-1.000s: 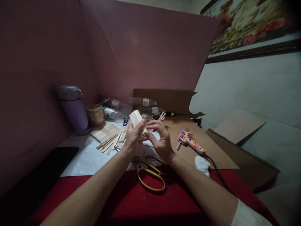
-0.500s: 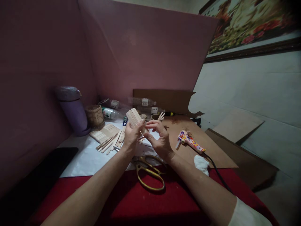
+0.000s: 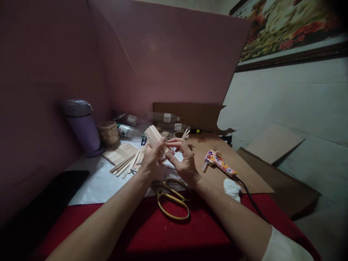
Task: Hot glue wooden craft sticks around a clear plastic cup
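My left hand [image 3: 152, 156] is closed around a row of flat wooden craft sticks [image 3: 153, 136], which lean up and to the left, side by side. The fingers of my right hand [image 3: 185, 159] pinch at the lower right end of the same sticks; exactly what lies between those fingertips is hidden. Below my hands lies a pair of scissors [image 3: 174, 217] with gold-coloured handles, partly over the red cloth. Loose craft sticks [image 3: 127, 163] are fanned out on the white sheet left of my left hand, beside a flat bundle of more sticks [image 3: 118, 154].
A floral glue gun [image 3: 220, 163] with a black cord lies on cardboard [image 3: 252, 181] at the right, near crumpled white tissue [image 3: 232, 189]. A purple bottle [image 3: 84, 130], a woven-looking cup [image 3: 108, 134] and plastic bottles [image 3: 127, 130] stand or lie behind. A dark flat object [image 3: 67, 188] is at left.
The sticks in my hands have tilted slightly, with both hands staying close together. The whole view has shifted very slightly; the things on the table lie as before.
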`<state>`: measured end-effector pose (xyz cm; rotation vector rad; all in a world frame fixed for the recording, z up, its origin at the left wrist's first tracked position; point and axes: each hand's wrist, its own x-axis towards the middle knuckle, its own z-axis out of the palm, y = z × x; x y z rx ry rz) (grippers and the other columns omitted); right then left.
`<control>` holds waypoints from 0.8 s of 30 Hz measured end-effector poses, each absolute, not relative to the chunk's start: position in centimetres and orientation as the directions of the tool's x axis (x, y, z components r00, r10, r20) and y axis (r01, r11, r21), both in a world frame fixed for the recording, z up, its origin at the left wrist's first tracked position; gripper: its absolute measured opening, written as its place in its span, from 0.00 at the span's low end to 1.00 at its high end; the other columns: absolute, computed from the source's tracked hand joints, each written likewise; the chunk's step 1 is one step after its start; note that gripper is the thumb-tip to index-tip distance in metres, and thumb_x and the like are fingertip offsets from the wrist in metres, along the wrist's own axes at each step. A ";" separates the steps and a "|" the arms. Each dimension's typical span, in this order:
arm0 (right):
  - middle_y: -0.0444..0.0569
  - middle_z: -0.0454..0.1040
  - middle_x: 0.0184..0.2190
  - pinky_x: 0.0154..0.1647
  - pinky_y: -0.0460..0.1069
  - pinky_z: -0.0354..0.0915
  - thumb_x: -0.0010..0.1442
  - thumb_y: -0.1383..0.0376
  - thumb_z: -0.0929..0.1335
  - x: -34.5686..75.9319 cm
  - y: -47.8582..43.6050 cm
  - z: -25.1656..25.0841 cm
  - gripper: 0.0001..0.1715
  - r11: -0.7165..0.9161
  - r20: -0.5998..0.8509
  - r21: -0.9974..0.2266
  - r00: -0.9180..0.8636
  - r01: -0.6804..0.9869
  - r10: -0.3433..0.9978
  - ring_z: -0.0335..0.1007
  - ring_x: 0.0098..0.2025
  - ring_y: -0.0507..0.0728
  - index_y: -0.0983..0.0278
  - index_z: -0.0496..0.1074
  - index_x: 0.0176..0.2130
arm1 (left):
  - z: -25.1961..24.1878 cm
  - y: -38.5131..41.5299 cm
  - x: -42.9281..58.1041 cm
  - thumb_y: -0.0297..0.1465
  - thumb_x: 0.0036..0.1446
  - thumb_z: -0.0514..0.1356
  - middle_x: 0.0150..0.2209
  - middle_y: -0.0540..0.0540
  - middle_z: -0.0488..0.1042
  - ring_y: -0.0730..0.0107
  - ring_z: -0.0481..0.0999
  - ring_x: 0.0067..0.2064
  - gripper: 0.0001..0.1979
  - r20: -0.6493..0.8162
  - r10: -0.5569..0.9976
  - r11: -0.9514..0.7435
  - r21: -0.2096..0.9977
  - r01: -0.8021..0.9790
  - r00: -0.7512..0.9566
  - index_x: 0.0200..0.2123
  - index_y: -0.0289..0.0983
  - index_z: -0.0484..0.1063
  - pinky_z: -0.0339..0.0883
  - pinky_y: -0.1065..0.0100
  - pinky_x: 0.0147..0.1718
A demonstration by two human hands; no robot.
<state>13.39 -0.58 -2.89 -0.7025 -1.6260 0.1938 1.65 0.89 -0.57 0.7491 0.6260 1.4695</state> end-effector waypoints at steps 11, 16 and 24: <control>0.52 0.72 0.45 0.48 0.56 0.66 0.59 0.63 0.71 13.1 -0.6 -2.8 0.09 0.758 0.815 -0.546 0.019 0.356 0.579 0.69 0.50 0.60 0.60 0.72 0.42 | -0.9 1.0 1.8 0.34 0.37 0.77 0.31 0.54 0.74 0.75 0.76 0.31 0.27 0.141 0.989 -0.067 0.690 -0.721 0.043 0.39 0.38 0.68 0.74 0.69 0.36; 0.51 0.72 0.47 0.48 0.55 0.66 0.59 0.62 0.71 12.9 -0.7 -2.7 0.10 0.756 0.806 -0.563 0.020 0.334 0.591 0.69 0.50 0.60 0.60 0.72 0.42 | -0.4 0.6 1.9 0.32 0.38 0.77 0.32 0.54 0.75 0.74 0.77 0.32 0.29 0.174 0.985 -0.106 0.686 -0.720 0.021 0.42 0.39 0.68 0.74 0.69 0.37; 0.52 0.76 0.42 0.41 0.51 0.67 0.62 0.60 0.68 14.0 0.3 -2.4 0.11 0.665 0.756 -0.633 0.133 0.396 0.640 0.72 0.42 0.57 0.63 0.73 0.43 | 1.8 2.4 -1.6 0.32 0.42 0.72 0.29 0.51 0.75 0.62 0.80 0.34 0.20 0.182 0.983 -0.157 0.714 -0.683 -0.035 0.37 0.38 0.68 0.77 0.60 0.37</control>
